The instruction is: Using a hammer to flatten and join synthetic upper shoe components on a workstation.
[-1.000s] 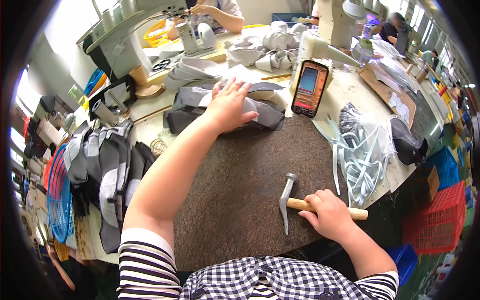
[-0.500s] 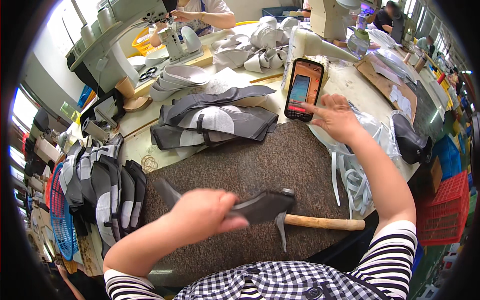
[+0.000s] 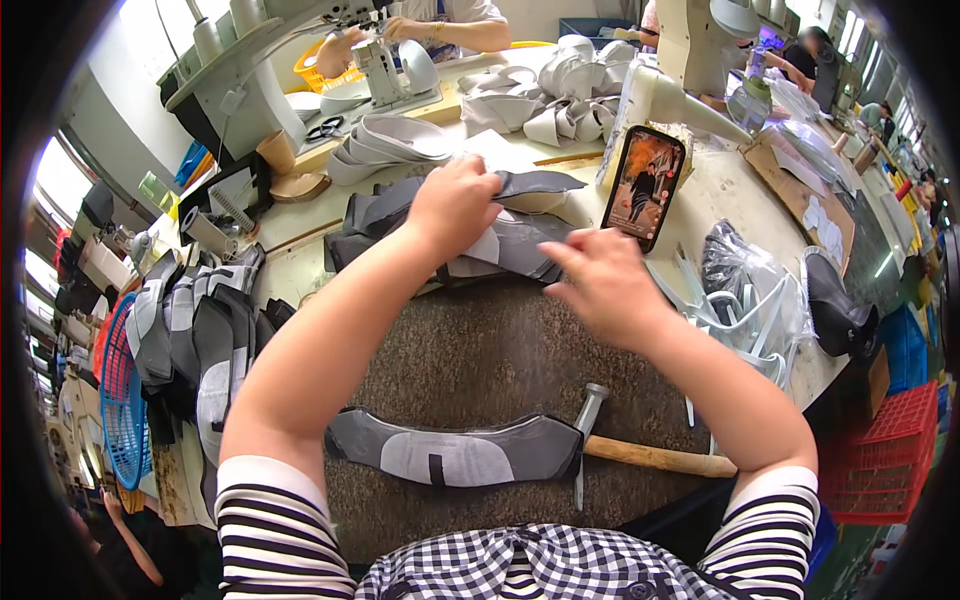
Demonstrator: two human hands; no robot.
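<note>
My left hand (image 3: pixel 455 207) is over the stack of dark grey shoe pieces (image 3: pixel 350 220), its fingers curled at the upper edge; what they grip, if anything, is hidden. Just right of the stack my right hand (image 3: pixel 605 285) hovers below the phone, thumb and forefinger apart, nothing held. The phone (image 3: pixel 645 190) leans upright and shows a picture of a dark-clothed figure. One curved grey shoe piece (image 3: pixel 440 447), with a pale patch and a short black strip, lies flat on the brown mat (image 3: pixel 480 350). A wooden-handled hammer (image 3: pixel 655 457) touches its right end with the metal head.
More grey pieces (image 3: pixel 205 345) are heaped at the left beside a blue basket (image 3: pixel 125 400). White strips (image 3: pixel 750 325) and a black boot (image 3: pixel 838 300) lie at the right, above a red crate (image 3: pixel 890 455). Pale curved pieces (image 3: pixel 390 145) sit beyond; a co-worker's hands (image 3: pixel 345 50) are at a sewing machine.
My left hand has put the grey piece down by the hammer and reached to the stack. My right hand has drawn back from the phone, whose picture has changed.
</note>
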